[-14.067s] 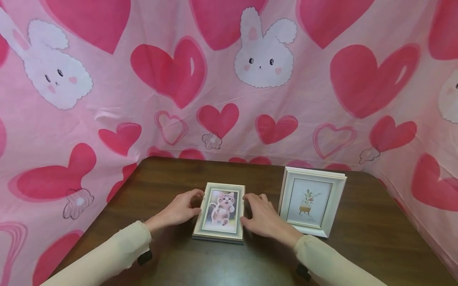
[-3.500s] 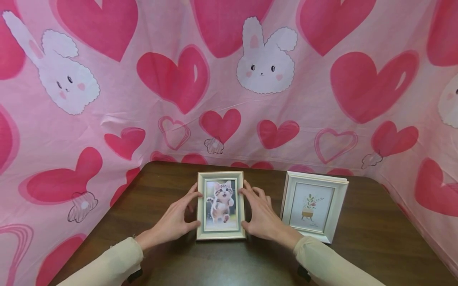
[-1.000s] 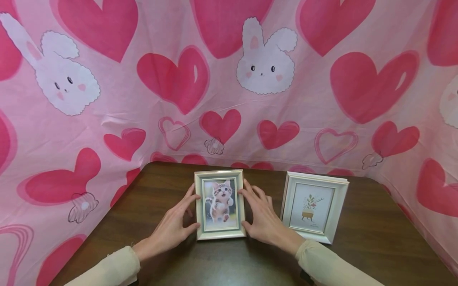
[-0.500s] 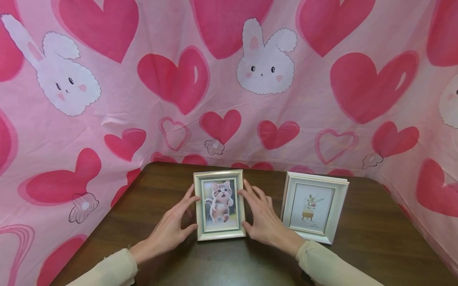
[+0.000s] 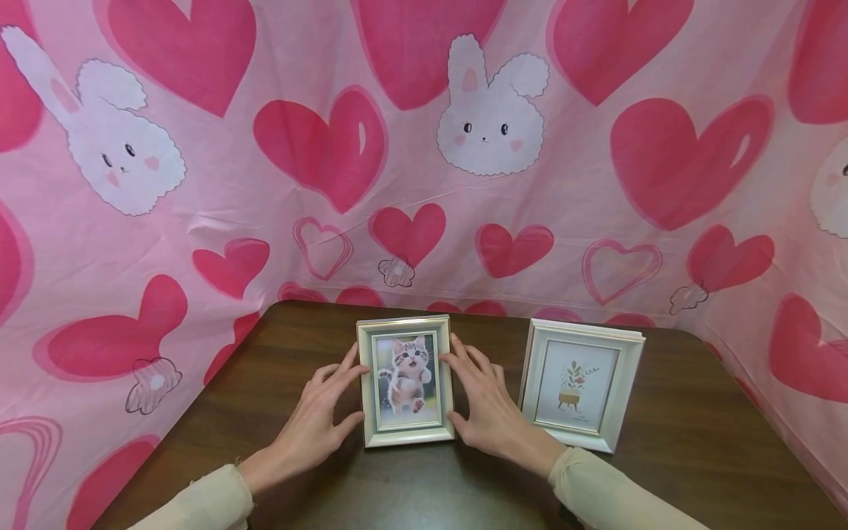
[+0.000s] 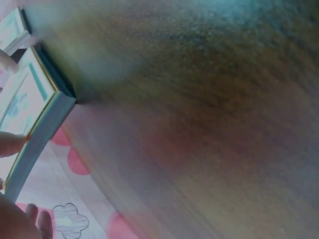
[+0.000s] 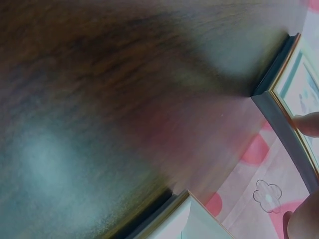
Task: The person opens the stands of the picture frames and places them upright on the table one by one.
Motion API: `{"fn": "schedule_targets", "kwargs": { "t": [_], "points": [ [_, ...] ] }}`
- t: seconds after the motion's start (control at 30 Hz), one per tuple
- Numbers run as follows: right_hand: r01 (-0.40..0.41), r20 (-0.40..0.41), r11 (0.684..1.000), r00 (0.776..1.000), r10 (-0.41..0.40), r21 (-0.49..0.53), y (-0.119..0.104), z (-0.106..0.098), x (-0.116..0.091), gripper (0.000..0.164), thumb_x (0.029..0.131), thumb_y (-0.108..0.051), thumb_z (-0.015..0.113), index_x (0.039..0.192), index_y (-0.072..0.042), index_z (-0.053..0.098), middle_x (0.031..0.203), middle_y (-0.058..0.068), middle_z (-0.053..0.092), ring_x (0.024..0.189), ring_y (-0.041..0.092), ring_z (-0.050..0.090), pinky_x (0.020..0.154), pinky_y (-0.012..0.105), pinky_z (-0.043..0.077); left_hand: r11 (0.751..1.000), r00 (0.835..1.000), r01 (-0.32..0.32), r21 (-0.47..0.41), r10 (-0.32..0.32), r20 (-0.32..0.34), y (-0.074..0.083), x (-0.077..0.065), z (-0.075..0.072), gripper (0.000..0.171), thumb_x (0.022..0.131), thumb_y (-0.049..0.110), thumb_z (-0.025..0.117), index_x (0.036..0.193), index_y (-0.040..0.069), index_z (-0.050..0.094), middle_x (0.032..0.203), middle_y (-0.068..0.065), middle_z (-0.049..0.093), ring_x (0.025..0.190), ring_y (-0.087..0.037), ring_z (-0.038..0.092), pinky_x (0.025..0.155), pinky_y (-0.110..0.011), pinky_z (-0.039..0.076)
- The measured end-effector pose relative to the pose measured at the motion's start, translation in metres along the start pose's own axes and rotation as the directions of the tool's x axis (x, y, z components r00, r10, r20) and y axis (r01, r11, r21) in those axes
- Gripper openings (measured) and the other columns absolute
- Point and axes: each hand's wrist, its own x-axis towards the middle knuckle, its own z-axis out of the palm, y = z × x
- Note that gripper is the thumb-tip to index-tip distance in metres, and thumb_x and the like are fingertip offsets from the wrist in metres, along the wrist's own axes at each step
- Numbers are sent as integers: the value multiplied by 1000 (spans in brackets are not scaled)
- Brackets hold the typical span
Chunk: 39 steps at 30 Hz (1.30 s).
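Note:
A cream-white picture frame with a kitten photo stands on the dark wooden table, leaning slightly back. My left hand holds its left side, with a fingertip on the front border and the thumb low at the edge. On the opposite side my right hand holds the right border the same way. The left wrist view shows a finger touching the frame's edge. In the right wrist view a finger rests on the frame's front rim. What supports the frame's back is hidden.
A second white frame with a potted-plant print stands to the right, close to my right forearm. Brown table surface extends around both frames. Behind it hangs a pink cloth with hearts and rabbits.
The kitten frame lay flat 14.1 seconds ago and was raised by 3.5 seconds ago. Since then its top has shifted slightly left, and my left hand a little with it. The plant frame stays put.

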Motion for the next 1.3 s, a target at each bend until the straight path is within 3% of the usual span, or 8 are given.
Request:
{"fn": "schedule_targets", "kwargs": {
  "t": [0.13,0.4,0.67,0.77,0.83,0.97,1.3],
  "points": [
    [4,0,1000,1000,-4,-1,0,0,-1,94,76,-17,95,155,-19,44,176,-3,10,151,28,25,111,57,31,1000,1000,-12,-2,12,-11,0,-1,0,80,78,6,93,149,18,57,173,1,24,138,-35,43,105,-66,35],
    [23,-16,1000,1000,-23,-5,1,1,-3,94,75,-16,95,154,-18,45,175,-2,10,152,27,26,110,56,32,999,999,-34,-34,34,-22,0,-1,-1,76,81,5,91,148,15,58,172,-1,27,145,-31,47,104,-71,41],
    [41,-30,999,999,-42,-26,0,1,-4,94,75,-14,96,154,-18,45,175,0,12,151,27,27,108,54,33,996,996,-61,-65,57,-66,1,-3,3,77,78,-3,90,147,11,58,172,-2,26,141,-28,51,106,-48,47],
    [44,-30,999,999,-45,-27,0,1,-4,95,75,-14,96,155,-18,45,175,1,12,151,28,26,108,55,33,993,994,-70,-98,61,-85,2,-2,5,76,77,-7,90,144,10,60,172,-4,28,131,-25,60,97,-40,55],
    [46,-29,999,999,-46,-29,0,1,-3,95,75,-14,96,155,-18,45,175,0,11,151,28,26,108,55,33,989,994,-66,-130,54,-90,2,-1,5,75,76,-9,89,143,9,60,172,-4,28,115,-21,67,87,-33,59],
    [45,-26,999,999,-46,-29,-1,1,-3,95,75,-15,96,155,-18,44,175,-1,9,151,29,26,109,55,33,983,996,-45,-180,29,-89,3,0,6,74,76,-13,88,141,10,61,172,-2,27,95,-14,66,74,-30,59],
    [56,-33,998,998,-57,-31,1,2,-3,96,75,-14,96,155,-18,43,175,0,10,151,29,27,108,55,34,975,994,-46,-218,23,-109,3,1,8,74,74,-16,88,138,9,61,172,-4,27,98,-15,66,74,-31,60]
  ]
}}
